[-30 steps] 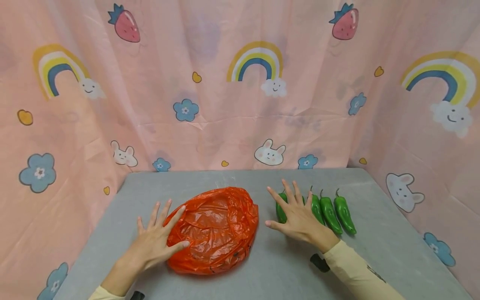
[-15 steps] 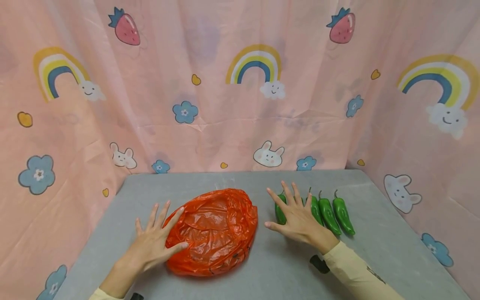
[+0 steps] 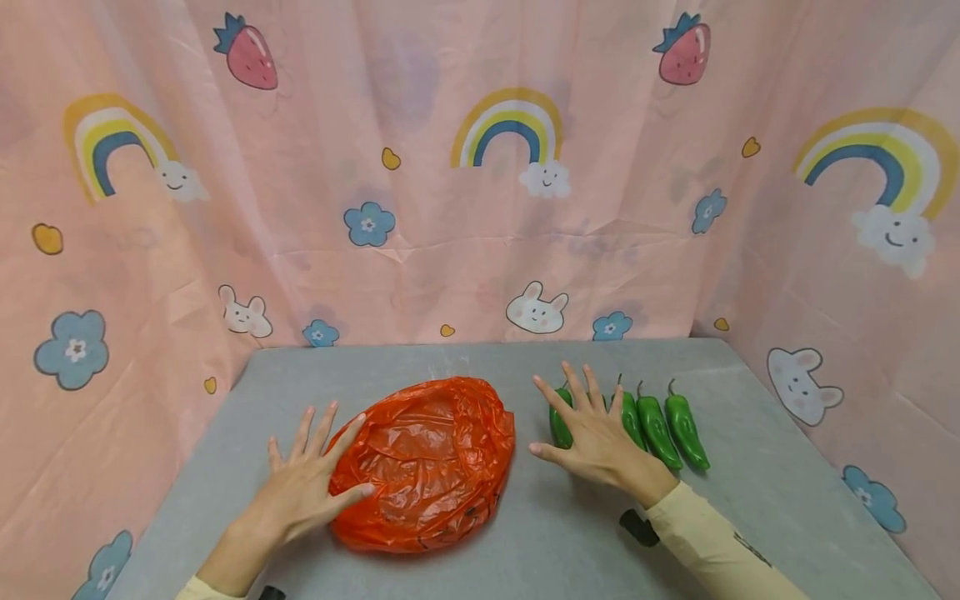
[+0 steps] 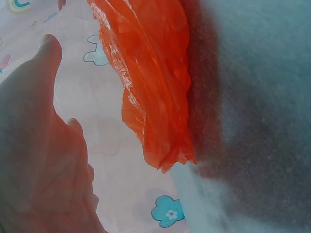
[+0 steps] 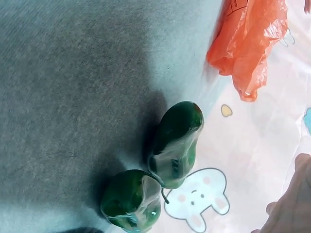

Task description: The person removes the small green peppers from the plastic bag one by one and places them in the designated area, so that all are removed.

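Note:
A red-orange plastic bag (image 3: 420, 471) lies with its mouth spread wide on the grey table. My left hand (image 3: 303, 487) hovers at its left edge, fingers spread; in the left wrist view a gap separates the hand (image 4: 29, 136) from the bag (image 4: 153, 87). Several green peppers (image 3: 687, 432) lie in a row on the right, stems pointing away. Above the left part of that row is my right hand (image 3: 600, 440), fingers spread and holding nothing, partly hiding some peppers. The right wrist view has two pepper ends (image 5: 177, 131) up close, apart from the hand (image 5: 291, 199).
Pink curtain (image 3: 450, 250) with rabbits, rainbows and flowers encloses the table (image 3: 525, 550) at the back and both sides. Bare grey tabletop shows between the bag and the peppers. A dark band piece (image 3: 639, 527) sits below the right wrist.
My left hand has drifted very slightly left. The whole head view has shifted a little; the right hand, bag and peppers otherwise stay as they were.

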The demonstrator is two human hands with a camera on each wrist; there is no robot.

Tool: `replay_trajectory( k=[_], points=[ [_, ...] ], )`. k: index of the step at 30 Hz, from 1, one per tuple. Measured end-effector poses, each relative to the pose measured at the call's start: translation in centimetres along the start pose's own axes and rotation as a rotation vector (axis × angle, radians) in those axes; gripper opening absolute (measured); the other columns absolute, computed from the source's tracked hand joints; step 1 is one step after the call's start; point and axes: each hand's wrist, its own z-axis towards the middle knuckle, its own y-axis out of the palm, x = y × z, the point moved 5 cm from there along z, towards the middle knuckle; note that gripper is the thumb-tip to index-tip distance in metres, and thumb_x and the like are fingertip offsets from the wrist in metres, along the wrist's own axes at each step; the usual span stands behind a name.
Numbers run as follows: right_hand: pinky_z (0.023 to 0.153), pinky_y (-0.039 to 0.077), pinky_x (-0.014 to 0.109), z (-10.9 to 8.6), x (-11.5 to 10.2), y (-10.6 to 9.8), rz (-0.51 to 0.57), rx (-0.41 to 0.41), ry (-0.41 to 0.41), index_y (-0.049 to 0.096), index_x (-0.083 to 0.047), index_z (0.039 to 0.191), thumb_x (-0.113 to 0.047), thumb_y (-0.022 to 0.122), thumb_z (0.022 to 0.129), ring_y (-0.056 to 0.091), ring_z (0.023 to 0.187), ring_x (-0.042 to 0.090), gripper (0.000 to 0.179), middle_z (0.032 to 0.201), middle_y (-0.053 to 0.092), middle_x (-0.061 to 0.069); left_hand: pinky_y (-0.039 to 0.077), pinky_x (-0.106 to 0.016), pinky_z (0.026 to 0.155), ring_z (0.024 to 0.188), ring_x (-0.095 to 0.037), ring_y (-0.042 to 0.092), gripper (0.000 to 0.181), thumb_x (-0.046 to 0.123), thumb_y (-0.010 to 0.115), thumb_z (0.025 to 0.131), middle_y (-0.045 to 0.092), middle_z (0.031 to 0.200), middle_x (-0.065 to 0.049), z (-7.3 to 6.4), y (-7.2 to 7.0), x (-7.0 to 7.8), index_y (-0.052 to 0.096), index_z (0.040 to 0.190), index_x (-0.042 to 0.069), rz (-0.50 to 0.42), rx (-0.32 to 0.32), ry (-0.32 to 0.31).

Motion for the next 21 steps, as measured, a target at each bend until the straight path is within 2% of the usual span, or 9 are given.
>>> replay_trajectory(
  k=[11,21],
  points=[
    [0.102,0.0,0.082,-0.17,0.41,0.09,0.017,0.013,-0.006,0.017,-0.037,0.155,-0.07,0.058,0.08,0.002,0.148,0.05,0.092,0.164,0.007,0.016,0.009,-0.083,0.099,0.148,-0.047,0.008,0.086,0.068,0.057,0.082,0.003,0.166,-0.005,-0.02,-0.09,-0.15,0.018,0.154,0.039,-0.007,-0.002,-0.008],
    [0.103,0.001,0.081,-0.4,0.41,-0.03,-0.001,-0.008,0.006,0.016,-0.037,0.155,-0.069,0.058,0.08,0.002,0.148,0.05,0.092,0.164,0.007,0.017,0.009,-0.083,0.1,0.148,-0.047,0.008,0.087,0.067,0.056,0.083,0.002,0.166,-0.006,-0.05,-0.13,-0.24,0.011,0.154,0.043,-0.006,-0.001,-0.008]
  ],
)
